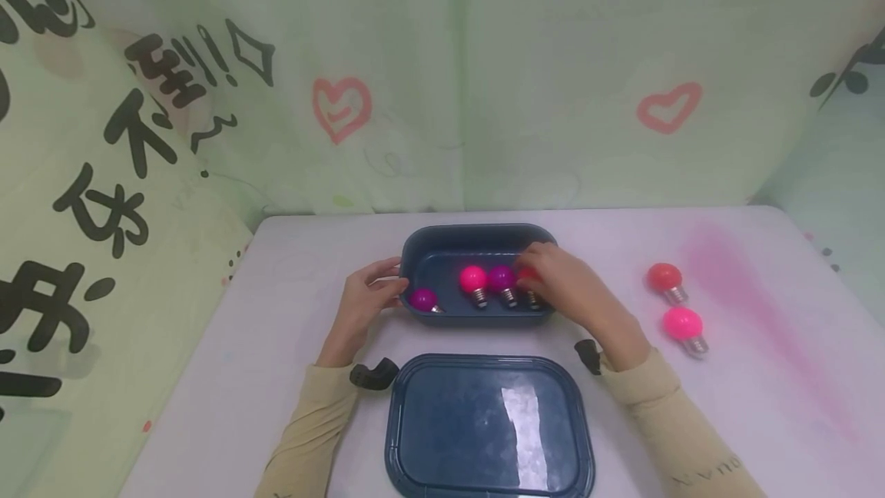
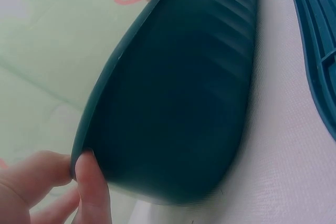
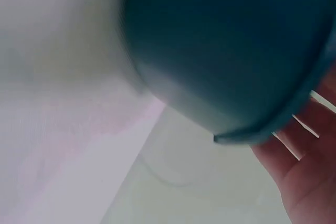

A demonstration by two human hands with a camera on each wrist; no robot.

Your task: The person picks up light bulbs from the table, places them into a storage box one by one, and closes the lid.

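My left hand (image 1: 365, 302) pinches the left rim of a dark blue plastic box (image 1: 477, 321), thumb outside the wall, as the left wrist view also shows. Over the right end of the box, my right hand (image 1: 563, 279) reaches in and holds a red light bulb (image 1: 528, 277), partly covered by the fingers. Beside it in the box lie a purple bulb (image 1: 502, 280) and a pink bulb (image 1: 473, 280), with another purple bulb (image 1: 423, 300) in the left corner. In the right wrist view the box wall hides the fingertips of that hand.
In front of the box lies a dark blue lid (image 1: 484, 425), flat on the white table (image 1: 228, 398). A red bulb (image 1: 665, 277) and a pink bulb (image 1: 683, 324) lie on the table to the right. A pale green curtain (image 1: 518, 98) hangs behind.
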